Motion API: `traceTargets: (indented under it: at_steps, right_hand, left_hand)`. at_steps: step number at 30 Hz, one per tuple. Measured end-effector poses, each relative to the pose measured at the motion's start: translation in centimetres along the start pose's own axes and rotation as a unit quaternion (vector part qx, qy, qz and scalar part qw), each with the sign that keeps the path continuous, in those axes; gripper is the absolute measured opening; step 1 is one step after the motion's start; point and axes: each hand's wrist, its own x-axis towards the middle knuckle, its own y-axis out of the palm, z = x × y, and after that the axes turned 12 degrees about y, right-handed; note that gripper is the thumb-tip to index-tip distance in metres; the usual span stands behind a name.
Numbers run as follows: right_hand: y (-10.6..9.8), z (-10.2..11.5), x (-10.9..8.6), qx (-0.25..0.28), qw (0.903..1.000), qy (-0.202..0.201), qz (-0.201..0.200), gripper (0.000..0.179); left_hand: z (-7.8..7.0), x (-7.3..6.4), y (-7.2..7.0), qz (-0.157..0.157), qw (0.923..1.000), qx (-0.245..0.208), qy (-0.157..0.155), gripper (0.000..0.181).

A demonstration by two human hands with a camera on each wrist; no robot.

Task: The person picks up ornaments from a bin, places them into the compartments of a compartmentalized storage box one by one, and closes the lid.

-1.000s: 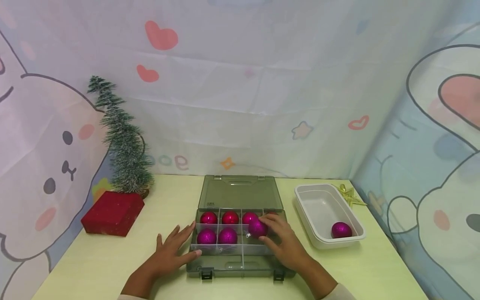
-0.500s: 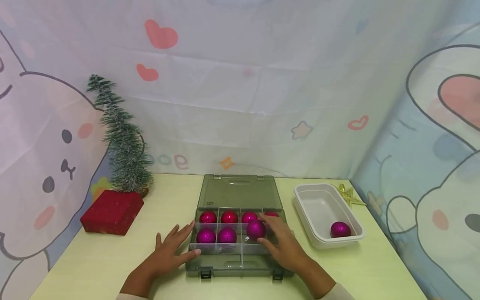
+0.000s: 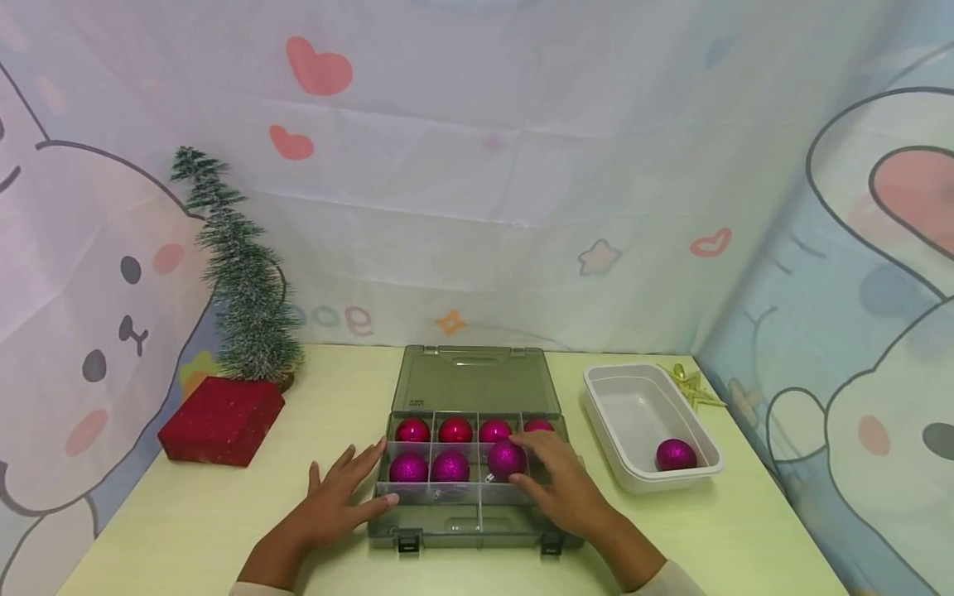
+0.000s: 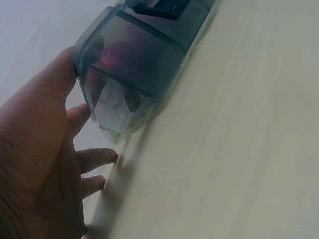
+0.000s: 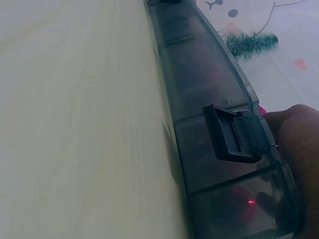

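The change over the last second is slight: the purple glitter ball (image 3: pixel 507 460) in the right hand (image 3: pixel 562 490) sits a little lower and nearer the front than it did, and a touch further left. It now lines up with the third compartment of the middle row in the divided box (image 3: pixel 428 521), its silver cap (image 3: pixel 489 478) pointing front-left. Whether it touches the compartment floor I cannot tell.

The right hand's fingers are bent around the ball, thumb on the near side and forefinger on the far side — parted only by the ball's width, so it is not yet let go. The left hand (image 3: pixel 335 501) is as it was: fingers spread and fairly straight along the box's left side, thumb at its front-left rim, gripping nothing.

Two purple balls (image 3: pixel 450 466) sit in the same row, to the left of the held one, with red and pink balls (image 3: pixel 455 430) behind. As I judge it, the shift settles which compartment the held ball belongs to; setting it down appears the step in hand. The last purple ball (image 3: pixel 676 454) lies untouched in the white tray (image 3: pixel 614 401) — work evidently remains.
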Motion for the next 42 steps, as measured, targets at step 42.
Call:
traceTargets:
  at_steps: [42]
  right_hand:
    - [-0.27, 0.42, -0.06, -0.008, 0.9991, 0.038, 0.018, 0.049]
  left_hand:
    - [0.02, 0.01, 0.04, -0.007, 1.0, -0.004, 0.005, 0.094]
